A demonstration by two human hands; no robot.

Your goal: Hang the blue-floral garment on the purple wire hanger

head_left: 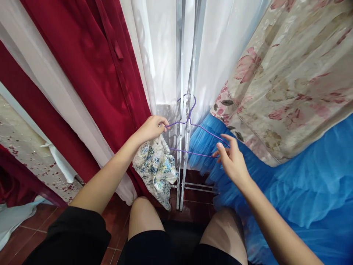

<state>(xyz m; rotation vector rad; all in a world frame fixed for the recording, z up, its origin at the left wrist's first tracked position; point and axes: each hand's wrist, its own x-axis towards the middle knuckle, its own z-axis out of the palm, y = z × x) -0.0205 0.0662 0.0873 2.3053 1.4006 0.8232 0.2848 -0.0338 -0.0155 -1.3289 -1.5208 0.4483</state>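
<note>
A thin purple wire hanger (193, 127) is held out in front of me between both hands. My left hand (152, 128) is closed on the hanger's left end and also grips a small white cloth with a blue and yellow flower print (156, 167), which hangs down below the hand. My right hand (231, 158) pinches the hanger's right end, thumb and fingers together, just above blue tulle.
Dark red garments (91, 73) hang on the left, white sheer fabric (160, 55) in the middle, a beige floral garment (289, 73) at the right. A blue tulle skirt (303, 184) fills the lower right. A metal rack frame (180, 110) stands ahead. My knees rest over a red tiled floor (116, 221).
</note>
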